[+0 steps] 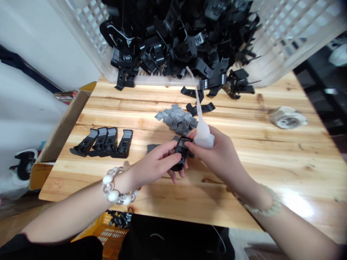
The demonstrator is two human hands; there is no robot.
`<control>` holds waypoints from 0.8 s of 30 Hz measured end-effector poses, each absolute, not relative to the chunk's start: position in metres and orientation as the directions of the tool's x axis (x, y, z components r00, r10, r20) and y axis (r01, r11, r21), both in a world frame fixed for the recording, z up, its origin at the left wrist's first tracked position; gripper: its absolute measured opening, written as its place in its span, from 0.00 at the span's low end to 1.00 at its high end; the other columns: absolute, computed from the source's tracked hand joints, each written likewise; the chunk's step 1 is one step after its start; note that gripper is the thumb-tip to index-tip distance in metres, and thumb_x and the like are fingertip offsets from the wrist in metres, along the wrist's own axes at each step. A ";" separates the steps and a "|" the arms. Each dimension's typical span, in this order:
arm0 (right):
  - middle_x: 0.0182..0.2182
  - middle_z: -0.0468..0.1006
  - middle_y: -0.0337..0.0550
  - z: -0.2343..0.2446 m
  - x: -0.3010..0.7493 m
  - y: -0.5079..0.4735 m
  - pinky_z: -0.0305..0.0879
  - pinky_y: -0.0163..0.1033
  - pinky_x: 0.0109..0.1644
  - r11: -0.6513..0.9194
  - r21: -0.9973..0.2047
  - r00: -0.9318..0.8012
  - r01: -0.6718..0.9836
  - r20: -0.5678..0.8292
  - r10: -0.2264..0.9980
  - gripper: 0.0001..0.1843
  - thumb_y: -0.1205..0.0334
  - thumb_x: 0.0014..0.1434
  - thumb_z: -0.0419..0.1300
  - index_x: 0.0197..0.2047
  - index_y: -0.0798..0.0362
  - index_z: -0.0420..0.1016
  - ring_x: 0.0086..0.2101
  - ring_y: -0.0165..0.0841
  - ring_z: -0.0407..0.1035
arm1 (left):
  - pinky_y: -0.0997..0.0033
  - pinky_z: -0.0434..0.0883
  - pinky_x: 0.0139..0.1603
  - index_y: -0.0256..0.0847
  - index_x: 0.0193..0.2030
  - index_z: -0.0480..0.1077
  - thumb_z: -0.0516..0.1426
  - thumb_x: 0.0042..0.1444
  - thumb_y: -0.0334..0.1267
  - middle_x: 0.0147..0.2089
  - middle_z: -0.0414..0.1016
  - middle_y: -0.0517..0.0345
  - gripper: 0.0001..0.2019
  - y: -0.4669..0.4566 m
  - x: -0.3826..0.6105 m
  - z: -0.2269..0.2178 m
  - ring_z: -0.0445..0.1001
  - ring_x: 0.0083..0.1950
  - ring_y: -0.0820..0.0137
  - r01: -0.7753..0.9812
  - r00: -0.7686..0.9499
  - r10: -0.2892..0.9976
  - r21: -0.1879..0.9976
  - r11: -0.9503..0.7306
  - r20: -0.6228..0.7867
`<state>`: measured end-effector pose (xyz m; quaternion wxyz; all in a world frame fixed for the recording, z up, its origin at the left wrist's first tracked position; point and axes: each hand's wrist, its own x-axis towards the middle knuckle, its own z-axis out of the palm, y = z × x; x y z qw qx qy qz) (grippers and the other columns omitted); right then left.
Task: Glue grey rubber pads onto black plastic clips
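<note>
My left hand (154, 166) grips a small black plastic clip (181, 153) above the wooden table (244, 155), fingers wrapped round it. My right hand (219, 153) is closed round a translucent squeeze bottle (202, 133) whose long thin nozzle points up and away. Its fingertips also touch the clip's top. A pile of small grey pads (177, 120) lies just beyond the hands. To the left, several black clips with grey pads on them (104, 141) stand in a row.
A large white crate (284, 32) tipped toward me spills many black clips (179, 39) onto the table's far edge. A tape roll (287, 118) lies at right. A cardboard box (58, 135) stands at the left edge, an orange basket (108, 231) below.
</note>
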<state>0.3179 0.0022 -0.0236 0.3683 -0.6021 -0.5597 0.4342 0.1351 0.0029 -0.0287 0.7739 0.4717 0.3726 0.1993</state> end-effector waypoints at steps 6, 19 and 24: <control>0.28 0.76 0.39 -0.022 0.320 0.006 0.65 0.38 0.30 -0.202 -0.943 -0.022 0.263 -0.215 0.976 0.12 0.61 0.49 0.67 0.35 0.52 0.70 0.27 0.31 0.68 | 0.74 0.76 0.29 0.38 0.45 0.64 0.53 0.64 0.40 0.39 0.72 0.55 0.08 0.001 0.136 -0.031 0.76 0.35 0.71 0.065 0.624 0.685 0.899 0.433 -0.375; 0.33 0.77 0.41 -0.021 0.317 0.001 0.68 0.40 0.36 -0.097 -0.944 -0.052 0.315 -0.120 0.991 0.09 0.62 0.51 0.65 0.35 0.52 0.70 0.32 0.34 0.71 | 0.68 0.76 0.40 0.39 0.42 0.65 0.53 0.61 0.34 0.33 0.74 0.60 0.04 0.000 0.139 -0.028 0.76 0.33 0.72 0.040 0.565 0.751 0.920 0.390 -0.342; 0.31 0.77 0.40 -0.022 0.315 0.000 0.68 0.39 0.36 -0.111 -0.947 -0.052 0.303 -0.132 0.990 0.08 0.63 0.51 0.65 0.35 0.52 0.70 0.32 0.34 0.71 | 0.67 0.76 0.39 0.39 0.41 0.63 0.51 0.63 0.36 0.32 0.71 0.61 0.03 -0.005 0.141 -0.031 0.74 0.32 0.72 0.023 0.565 0.754 0.921 0.390 -0.334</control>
